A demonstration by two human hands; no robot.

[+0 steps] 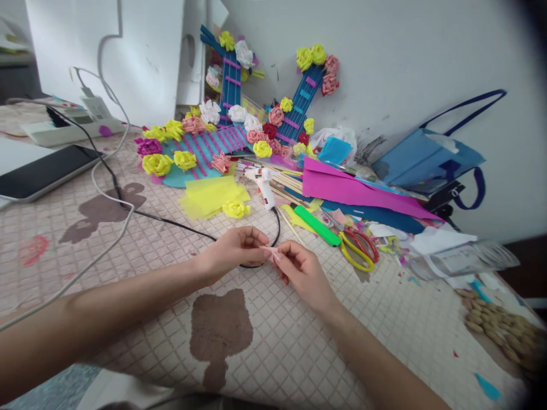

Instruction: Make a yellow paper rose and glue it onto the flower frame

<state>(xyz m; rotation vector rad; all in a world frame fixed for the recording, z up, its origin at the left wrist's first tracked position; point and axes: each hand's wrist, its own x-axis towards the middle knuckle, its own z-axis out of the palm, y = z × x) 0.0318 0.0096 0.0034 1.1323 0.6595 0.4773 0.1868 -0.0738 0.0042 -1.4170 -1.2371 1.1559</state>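
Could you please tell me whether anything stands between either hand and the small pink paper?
Nothing visible does: the left hand and the right hand both pinch the pink paper. The black cord curves past close by, showing beyond and beneath them, but does not come between either grip and the paper.
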